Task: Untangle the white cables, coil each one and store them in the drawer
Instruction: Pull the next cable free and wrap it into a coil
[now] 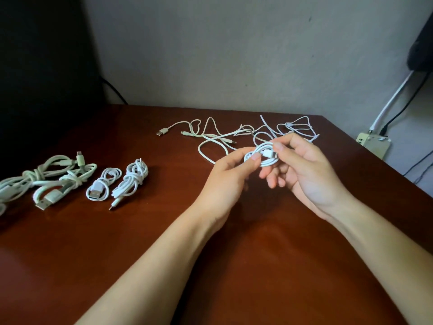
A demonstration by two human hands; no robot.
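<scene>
Above the table (164, 231), my left hand (225, 179) is pinching a coil (269, 163); my right hand (309, 174) is gripping its plug (270, 154); loose cables (243, 132) are lying behind.

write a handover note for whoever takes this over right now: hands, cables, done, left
Left grip: pinches one side of the small coil, held above the table.
Right grip: pinches the coil's other side, at its plug.
Finished coils: in a row on the table's left.
Loose tangle: several cables on the far side, behind the hands.
Done: some cables coiled.
Left: finish this coil, untangle and coil the rest, then store them all. The drawer is not in view.
</scene>
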